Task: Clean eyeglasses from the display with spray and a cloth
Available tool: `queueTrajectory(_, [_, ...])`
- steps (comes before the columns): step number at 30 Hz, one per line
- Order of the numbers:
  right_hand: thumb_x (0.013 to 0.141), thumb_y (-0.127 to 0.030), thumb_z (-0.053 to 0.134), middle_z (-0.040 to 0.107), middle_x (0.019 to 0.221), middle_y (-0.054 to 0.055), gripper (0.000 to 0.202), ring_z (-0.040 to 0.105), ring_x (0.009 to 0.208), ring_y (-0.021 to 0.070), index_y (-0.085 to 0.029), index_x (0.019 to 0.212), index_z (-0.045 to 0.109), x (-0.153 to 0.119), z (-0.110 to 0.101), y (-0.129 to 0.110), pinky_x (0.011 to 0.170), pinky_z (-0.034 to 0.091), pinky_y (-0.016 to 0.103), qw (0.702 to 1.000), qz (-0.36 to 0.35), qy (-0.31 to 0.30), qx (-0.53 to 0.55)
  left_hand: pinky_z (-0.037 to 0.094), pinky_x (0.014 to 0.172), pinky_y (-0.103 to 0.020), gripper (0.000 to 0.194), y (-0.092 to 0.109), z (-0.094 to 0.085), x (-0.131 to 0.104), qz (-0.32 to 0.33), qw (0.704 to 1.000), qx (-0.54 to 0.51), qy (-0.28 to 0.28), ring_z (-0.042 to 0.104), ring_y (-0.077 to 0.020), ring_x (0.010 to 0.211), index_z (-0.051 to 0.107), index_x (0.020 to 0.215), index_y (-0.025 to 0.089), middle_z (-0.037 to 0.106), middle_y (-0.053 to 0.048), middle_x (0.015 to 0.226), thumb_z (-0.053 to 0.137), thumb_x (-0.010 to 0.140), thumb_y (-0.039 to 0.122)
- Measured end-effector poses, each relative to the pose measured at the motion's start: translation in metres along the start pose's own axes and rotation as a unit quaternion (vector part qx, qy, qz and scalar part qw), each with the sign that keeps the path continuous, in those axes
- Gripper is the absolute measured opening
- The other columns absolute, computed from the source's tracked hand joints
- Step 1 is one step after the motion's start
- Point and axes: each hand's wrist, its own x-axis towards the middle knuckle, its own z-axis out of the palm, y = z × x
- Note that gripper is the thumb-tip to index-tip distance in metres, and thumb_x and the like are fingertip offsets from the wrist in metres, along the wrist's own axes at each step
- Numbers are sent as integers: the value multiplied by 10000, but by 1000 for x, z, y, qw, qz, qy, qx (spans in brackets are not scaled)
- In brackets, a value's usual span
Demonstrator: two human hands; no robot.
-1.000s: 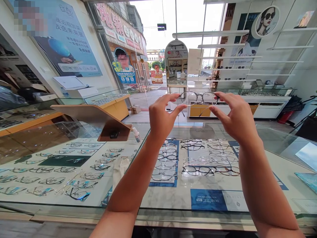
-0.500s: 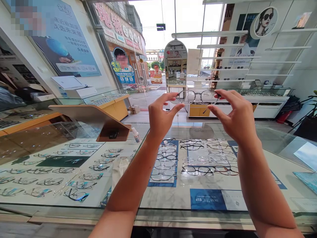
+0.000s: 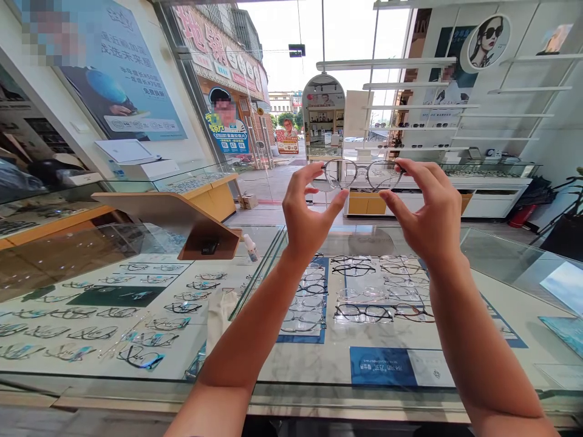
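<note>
A pair of round, thin-rimmed eyeglasses (image 3: 363, 175) is held up in front of me, above the glass counter, its two lenses side by side. My left hand (image 3: 310, 209) grips its left side between thumb and fingers. At the right side, the fingers and thumb of my right hand (image 3: 426, 203) hold the frame near the hinge. Below the hands, rows of eyeglasses (image 3: 363, 312) lie in the glass display counter (image 3: 314, 367), some on blue and white cards.
More glasses (image 3: 93, 333) lie in the counter at the left, near a tilted wooden board (image 3: 168, 212) and a small white spray bottle (image 3: 250, 247). A blue and white card (image 3: 383, 366) is near the front edge. An arched mirror (image 3: 324, 121) stands beyond.
The eyeglasses have tilted slightly and risen at the left side. My left hand has moved a little to the right, and my right hand slightly to the left.
</note>
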Motion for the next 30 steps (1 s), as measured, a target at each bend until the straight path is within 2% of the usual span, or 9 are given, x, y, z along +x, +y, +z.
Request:
queueTrajectory(5, [1043,-420,599,706,1409,112,483,647,1324,382,-336,1519,602,-3,6,-5,1154,520,630,1000,-10,5,-15,647,928,-422,604,-6,8,-6,6,999,38,38,705,-290,1290,512,1467,340,688,-112,1414,801,953,471])
queueTrajectory(10, [1044,-397,602,707,1399,110,512,650,1319,368,-347,1552,572,-4,12,-1,1108,563,624,1000,-12,-10,-12,646,904,-418,598,-4,6,-7,33,992,87,84,706,-294,1280,535,1495,323,703,-115,1410,776,970,480])
queueTrajectory(16, [1040,-373,600,704,1419,111,483,676,1271,330,-316,1521,602,-4,20,5,1031,629,565,999,3,-16,35,599,1036,-474,599,1,3,-8,72,983,120,118,680,-309,1314,585,1461,293,724,-105,1379,813,940,480])
queueTrajectory(24, [1037,-380,599,706,1417,111,459,667,1294,320,-320,1493,611,-4,19,2,1018,639,534,998,8,-18,54,549,1147,-512,593,1,3,-9,57,984,127,112,651,-321,1377,594,1466,296,714,-106,1393,798,947,497])
queueTrajectory(30, [1026,-391,617,709,1399,114,444,659,1305,346,-313,1463,623,-5,13,-9,1040,612,571,998,-5,8,59,594,1124,-479,545,-16,9,-5,70,990,51,110,708,-272,1280,592,1452,287,715,-91,1380,782,972,464])
